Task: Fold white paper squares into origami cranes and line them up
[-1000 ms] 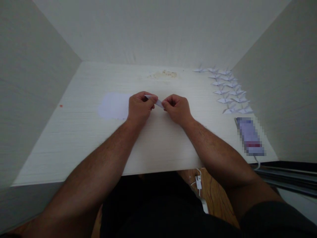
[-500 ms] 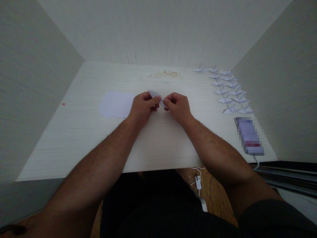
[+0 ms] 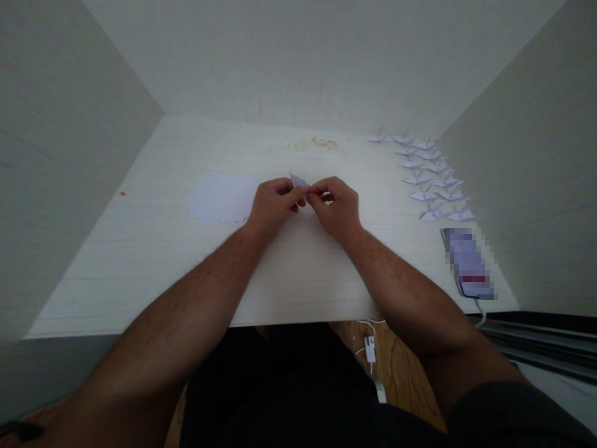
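Observation:
A small folded white paper [image 3: 298, 180] is held above the middle of the table, its pointed end sticking up between my hands. My left hand [image 3: 276, 200] pinches it from the left, thumb on top. From the right, my right hand [image 3: 334, 202] pinches its other end between thumb and forefinger. The fingers cover most of the paper, so its full shape is hidden. Partly behind my left wrist lie white paper sheets [image 3: 219, 196]. Several finished paper cranes [image 3: 424, 180] stand in rows at the right back of the table.
A phone [image 3: 467, 262] with a white cable [image 3: 481, 314] lies near the table's right edge. Pale walls [image 3: 303, 68] enclose the white table [image 3: 298, 280] on three sides. A brownish stain [image 3: 321, 143] marks the back, and a small orange bit [image 3: 122, 193] lies at left.
Both hands have drawn slightly closer together. The paper's tip has shifted to the right and less of it shows. The view has tilted a little.

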The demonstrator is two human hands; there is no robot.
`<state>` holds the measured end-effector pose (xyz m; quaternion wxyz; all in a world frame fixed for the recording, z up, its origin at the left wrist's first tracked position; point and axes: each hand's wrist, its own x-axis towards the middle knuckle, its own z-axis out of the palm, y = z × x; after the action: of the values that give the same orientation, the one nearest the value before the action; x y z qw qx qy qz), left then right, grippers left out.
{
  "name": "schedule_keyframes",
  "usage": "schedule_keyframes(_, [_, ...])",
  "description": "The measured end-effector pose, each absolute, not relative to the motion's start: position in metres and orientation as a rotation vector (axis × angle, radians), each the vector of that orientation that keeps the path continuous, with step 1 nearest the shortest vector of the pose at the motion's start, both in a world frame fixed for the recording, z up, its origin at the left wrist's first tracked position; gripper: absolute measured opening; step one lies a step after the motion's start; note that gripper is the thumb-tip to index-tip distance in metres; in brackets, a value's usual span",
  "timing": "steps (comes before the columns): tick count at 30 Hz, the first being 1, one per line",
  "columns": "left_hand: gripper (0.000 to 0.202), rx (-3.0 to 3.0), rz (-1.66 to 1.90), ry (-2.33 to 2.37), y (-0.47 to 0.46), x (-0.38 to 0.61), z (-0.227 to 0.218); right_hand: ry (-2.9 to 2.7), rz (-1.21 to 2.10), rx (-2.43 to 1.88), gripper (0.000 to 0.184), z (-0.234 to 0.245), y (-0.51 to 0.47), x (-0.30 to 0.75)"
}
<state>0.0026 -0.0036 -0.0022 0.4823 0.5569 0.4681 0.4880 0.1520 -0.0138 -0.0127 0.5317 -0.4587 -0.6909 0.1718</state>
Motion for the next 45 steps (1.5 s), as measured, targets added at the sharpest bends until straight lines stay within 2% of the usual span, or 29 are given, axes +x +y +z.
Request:
schedule_keyframes(3, [0.01, 1.351, 1.181, 1.053, -0.0037, 0.0027, -0.0028, -1.602, 0.431, -1.14, 0.003, -0.0128, -0.0124, 0.1526])
schedule_keyframes(15, [0.016, 1.368, 1.255, 1.121, -0.0042, 0.002, -0.0004, -1.568, 0.548, -1.182, 0.007, -0.0111, -0.0146, 0.1524])
schedule_keyframes(25, [0.008, 1.423, 1.259, 1.221, -0.0081, 0.0008, 0.0056, -1.566, 0.613, -1.154, 0.016, -0.0114, -0.0117, 0.1532])
schedule_keyframes(45, [0.014, 1.503, 1.283, 1.215, -0.0093, 0.0008, 0.0036, -1.503, 0.613, -1.158, 0.013, -0.0116, -0.0139, 0.1501])
